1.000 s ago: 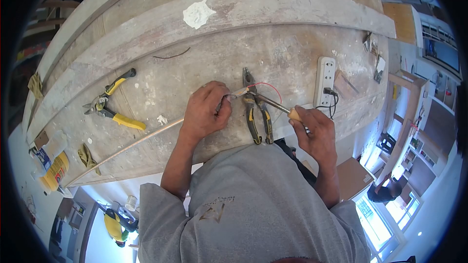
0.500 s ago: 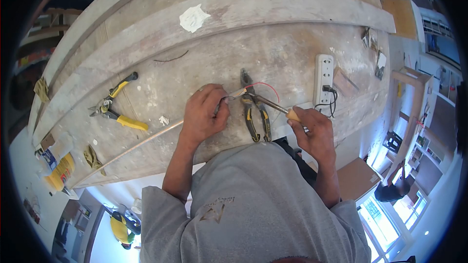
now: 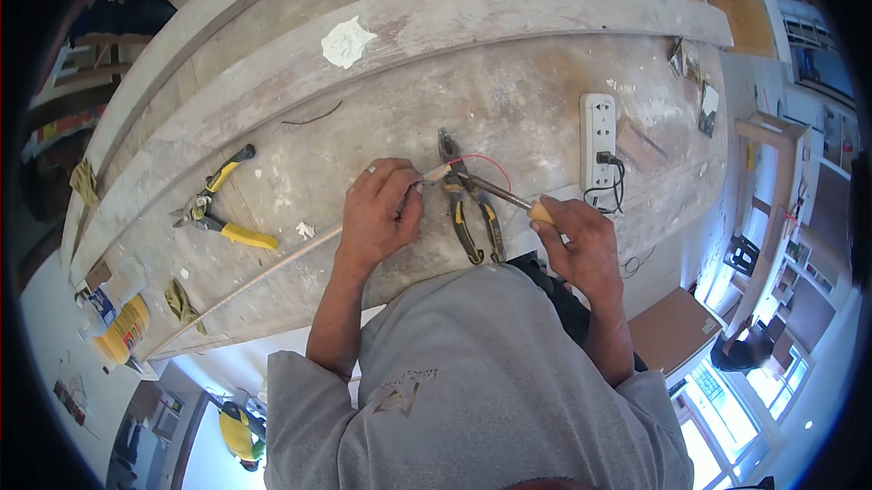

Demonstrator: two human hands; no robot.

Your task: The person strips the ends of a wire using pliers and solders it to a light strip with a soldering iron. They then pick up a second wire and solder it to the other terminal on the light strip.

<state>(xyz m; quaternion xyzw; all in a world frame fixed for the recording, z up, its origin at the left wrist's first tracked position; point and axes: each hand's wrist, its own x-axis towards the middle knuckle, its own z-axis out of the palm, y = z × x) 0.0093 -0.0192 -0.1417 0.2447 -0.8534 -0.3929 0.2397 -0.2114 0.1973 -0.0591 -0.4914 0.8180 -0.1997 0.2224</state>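
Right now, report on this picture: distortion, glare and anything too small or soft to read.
Head view: strong fisheye bending, the long board curving and the corners black; head view: windows at lower right glaring white; head view: lettering on the yellow container too soft to read; head view: the tool in the right hand plain enough, its tip too fine to make out.

curled left hand (image 3: pixel 380 213), curled right hand (image 3: pixel 581 249)

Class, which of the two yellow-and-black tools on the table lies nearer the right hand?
The pliers, between the left hand and the right hand; the snips lie farther off, beyond the left hand.
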